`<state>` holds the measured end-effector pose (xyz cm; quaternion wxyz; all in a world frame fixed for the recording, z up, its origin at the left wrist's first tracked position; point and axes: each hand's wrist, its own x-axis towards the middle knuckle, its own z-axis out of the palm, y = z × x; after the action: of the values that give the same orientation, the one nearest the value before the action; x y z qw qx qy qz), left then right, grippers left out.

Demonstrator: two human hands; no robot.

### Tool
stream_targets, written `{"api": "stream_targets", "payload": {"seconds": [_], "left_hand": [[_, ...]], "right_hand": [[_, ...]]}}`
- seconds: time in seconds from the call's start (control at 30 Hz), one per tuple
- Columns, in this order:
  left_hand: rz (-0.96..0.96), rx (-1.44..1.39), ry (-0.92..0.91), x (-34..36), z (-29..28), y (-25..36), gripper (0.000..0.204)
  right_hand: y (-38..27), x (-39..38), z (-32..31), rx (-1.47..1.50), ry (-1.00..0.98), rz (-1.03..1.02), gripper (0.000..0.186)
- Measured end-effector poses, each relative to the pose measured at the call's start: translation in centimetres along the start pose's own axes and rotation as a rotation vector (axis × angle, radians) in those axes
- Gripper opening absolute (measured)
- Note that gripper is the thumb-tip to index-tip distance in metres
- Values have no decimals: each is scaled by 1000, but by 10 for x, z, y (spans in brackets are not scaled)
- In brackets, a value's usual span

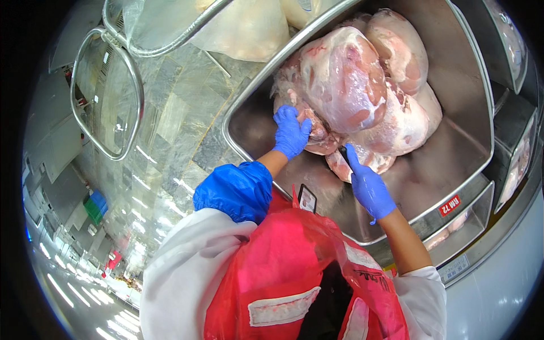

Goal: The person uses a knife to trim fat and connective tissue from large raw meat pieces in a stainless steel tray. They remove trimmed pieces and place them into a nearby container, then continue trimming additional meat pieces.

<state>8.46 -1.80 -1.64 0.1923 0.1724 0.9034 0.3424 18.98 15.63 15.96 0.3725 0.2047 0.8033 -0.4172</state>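
Note:
A heap of large raw meat cuts [345,79], pale pink with whitish fat, fills the far part of a deep metal tub [464,96]. My left hand [292,131], in a blue glove, has its fingers bent over a reddish meat cut [314,126] at the heap's near left side. In a matching glove, my right hand [368,184] closes around a slim black-handled tool [344,153]. That tool points at the near edge of the same cut; its working end is hidden. Below it lies a smaller cut of meat [377,163], just beyond my right fingers.
The tub's raised rim [228,122] runs around my work area. Other metal tubs [515,147] with meat stand close on the right. At upper left are a bent metal tube frame [136,107] and a large clear plastic bag [243,34] above a wet tiled floor [187,130].

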Motion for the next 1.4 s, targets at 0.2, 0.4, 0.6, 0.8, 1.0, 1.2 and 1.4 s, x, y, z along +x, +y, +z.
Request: {"api": "stream_targets", "payload": {"seconds": [0.2,0.4,0.6,0.8,1.0,1.2,1.4], "left_hand": [[44,135,-50,-3,14,-12,42],[17,154,-69,-11,16,-18,45],[-8,97,-23,-3,-1,10,36],[39,122,-21,-4,5,4,36],[13,46,-22,-7,14,-7,47],[-99,-122,-59,-6,-3,8,44],[12,-26,31,-4,4,3,44]], "right_hand": [[-10,5,-9,-79,65,-101,57],[-91,42,-76,-502,-187,-205,52],[-170,111,-123,-1121,-656,-438,18],[-148,64,-95,-793,-283,-228,44],[-113,-23,-79,-562,-117,-82,75],[-45,-59,-61,-359,-95,72,73],[10,-37,-6,-106,66,45,63]]}}
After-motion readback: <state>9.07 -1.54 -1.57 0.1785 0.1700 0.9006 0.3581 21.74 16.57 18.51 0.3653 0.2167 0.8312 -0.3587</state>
